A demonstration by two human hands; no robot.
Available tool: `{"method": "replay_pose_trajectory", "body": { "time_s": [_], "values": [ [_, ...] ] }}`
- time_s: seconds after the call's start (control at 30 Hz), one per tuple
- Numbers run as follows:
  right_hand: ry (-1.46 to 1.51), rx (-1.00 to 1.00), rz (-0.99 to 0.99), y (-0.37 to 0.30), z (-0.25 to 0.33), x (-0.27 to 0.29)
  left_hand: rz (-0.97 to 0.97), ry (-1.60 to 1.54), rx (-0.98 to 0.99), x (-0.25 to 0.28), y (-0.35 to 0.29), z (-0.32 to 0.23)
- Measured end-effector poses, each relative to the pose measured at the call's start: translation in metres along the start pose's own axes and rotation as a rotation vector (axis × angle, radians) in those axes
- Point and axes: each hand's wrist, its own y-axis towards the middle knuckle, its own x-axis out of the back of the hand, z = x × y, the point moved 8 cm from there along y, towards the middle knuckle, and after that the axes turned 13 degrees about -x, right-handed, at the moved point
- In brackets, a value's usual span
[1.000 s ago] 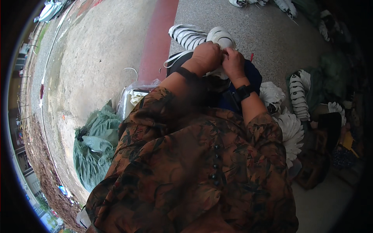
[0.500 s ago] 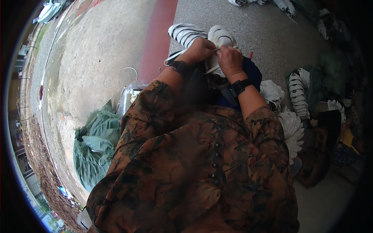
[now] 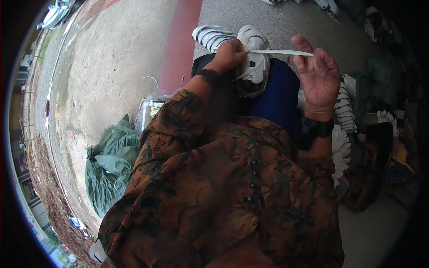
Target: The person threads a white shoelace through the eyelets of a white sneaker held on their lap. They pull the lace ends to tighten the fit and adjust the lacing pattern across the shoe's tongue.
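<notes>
A white shoe upper (image 3: 255,67) with a mesh tongue lies across my lap, toe end away from me. Beside it on the left extends a nested stack of white shoe uppers (image 3: 213,36). A white lace (image 3: 281,52) runs taut and nearly level from the upper to the right. My left hand (image 3: 230,54) pinches the lace's near part close against the upper; the fingertips are partly hidden. Out to the right, my right hand (image 3: 319,76) grips the lace's far end between its fingers, palm turned up, some fingers raised. A loose lace loop hangs over the tongue.
More white stacked uppers (image 3: 344,109) lie on the floor to my right, beside dark green sacks (image 3: 377,91). At my left are a clear plastic bag (image 3: 147,111) and a green woven sack (image 3: 117,156). A red strip (image 3: 178,49) crosses the floor ahead.
My right hand has moved away from the upper to the right, drawing the lace out straight. My left hand stays near the upper.
</notes>
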Motion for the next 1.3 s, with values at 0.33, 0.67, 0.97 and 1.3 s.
{"method": "replay_pose_trajectory", "body": {
  "time_s": [0.33, 0.67, 0.97, 1.3],
  "values": [
    [0.089, -0.229, -0.268, -0.013, -0.078, 0.051, 0.078, 0.576, -0.531, -0.002, -0.063, -0.094],
    [-0.048, -0.334, -0.319, -0.021, -0.13, 0.077, 0.155, 0.377, -0.46, -0.002, -0.057, -0.097],
    [-0.238, -0.15, -0.3, 0.022, -0.122, 0.05, -0.055, -0.185, -0.154, 0.031, -0.032, -0.108],
    [-0.11, -0.246, -0.272, 0.008, -0.138, 0.046, -0.117, -0.731, 0.116, 0.006, -0.046, -0.073]
  ]
}}
